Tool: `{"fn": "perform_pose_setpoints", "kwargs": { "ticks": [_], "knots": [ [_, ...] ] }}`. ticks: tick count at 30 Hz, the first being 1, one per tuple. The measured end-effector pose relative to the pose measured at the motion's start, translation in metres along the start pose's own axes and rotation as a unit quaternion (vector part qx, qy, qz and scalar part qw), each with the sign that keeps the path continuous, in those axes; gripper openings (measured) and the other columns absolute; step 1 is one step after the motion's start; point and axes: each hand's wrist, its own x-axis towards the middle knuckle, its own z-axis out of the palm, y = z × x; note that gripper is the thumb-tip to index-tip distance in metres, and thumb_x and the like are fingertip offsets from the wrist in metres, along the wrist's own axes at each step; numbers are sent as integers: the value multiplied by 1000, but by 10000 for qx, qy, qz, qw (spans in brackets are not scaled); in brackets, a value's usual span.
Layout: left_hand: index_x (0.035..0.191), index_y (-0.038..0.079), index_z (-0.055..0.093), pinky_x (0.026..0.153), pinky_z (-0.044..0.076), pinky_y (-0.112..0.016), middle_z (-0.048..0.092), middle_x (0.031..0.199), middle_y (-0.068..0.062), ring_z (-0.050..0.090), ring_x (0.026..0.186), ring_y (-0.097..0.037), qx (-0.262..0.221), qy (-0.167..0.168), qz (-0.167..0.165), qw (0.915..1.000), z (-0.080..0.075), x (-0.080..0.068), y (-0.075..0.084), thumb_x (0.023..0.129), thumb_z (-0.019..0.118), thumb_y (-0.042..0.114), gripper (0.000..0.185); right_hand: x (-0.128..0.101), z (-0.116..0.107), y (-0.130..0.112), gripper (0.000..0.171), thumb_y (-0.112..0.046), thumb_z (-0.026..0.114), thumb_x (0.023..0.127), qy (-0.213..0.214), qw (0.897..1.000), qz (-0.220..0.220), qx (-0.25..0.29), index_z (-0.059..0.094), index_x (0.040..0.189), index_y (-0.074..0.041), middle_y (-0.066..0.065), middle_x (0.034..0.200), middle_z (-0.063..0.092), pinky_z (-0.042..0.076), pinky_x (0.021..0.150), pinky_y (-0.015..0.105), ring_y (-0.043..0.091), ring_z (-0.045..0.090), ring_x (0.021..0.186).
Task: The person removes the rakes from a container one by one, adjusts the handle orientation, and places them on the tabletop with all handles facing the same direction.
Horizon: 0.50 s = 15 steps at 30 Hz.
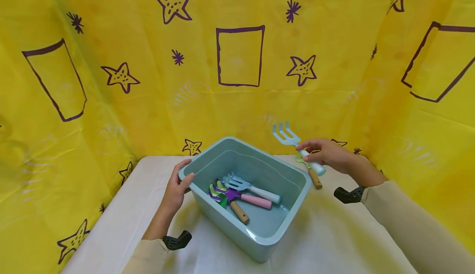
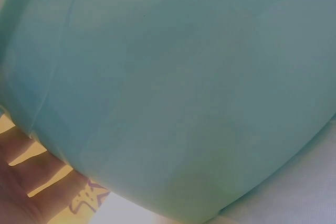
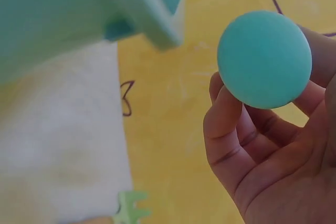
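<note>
**Hands at the bin, one fork lifted**

Your left hand point(image 1: 177, 188) grips the rim of the teal bin point(image 1: 259, 237) on the desk point(image 1: 334, 245). Your right hand point(image 1: 330, 155) is clamped on a blue toy fork point(image 1: 291, 140), raised just beside the bin's right rim. A green tool with a wooden handle point(image 1: 315, 180) lies under it; more toy tools point(image 1: 241, 195) lie inside the bin.

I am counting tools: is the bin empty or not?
Not empty: the bin holds three garden tools on its floor.
</note>
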Motion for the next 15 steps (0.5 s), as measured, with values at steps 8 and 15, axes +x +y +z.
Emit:
{"fn": "perform_pose_setpoints", "kwargs": {
  "ticks": [8, 15],
  "knots": [
    [149, 11, 31, 96, 41, -62, 37, 147, -20, 44, 125, -46, 55, -45, -78, 9999, 5, -9, 25, 101, 50, 19, 52, -20, -2, 38, 45, -19, 68, 92, 254, 9994, 200, 124, 53, 130, 1, 20, 110, 50, 54, 73, 37, 32, 54, 91],
    [149, 14, 31, 96, 41, -61, 38, 147, -19, 45, 126, -44, 8, -50, -84, 10000, 3, -5, 17, 101, 50, 21, 52, -37, 0, 73, 42, -16, 68, 91, 559, 9974, 456, -21, 55, 128, 0, 19, 106, 52, 53, 71, 38, 30, 54, 87]
  ]
}}
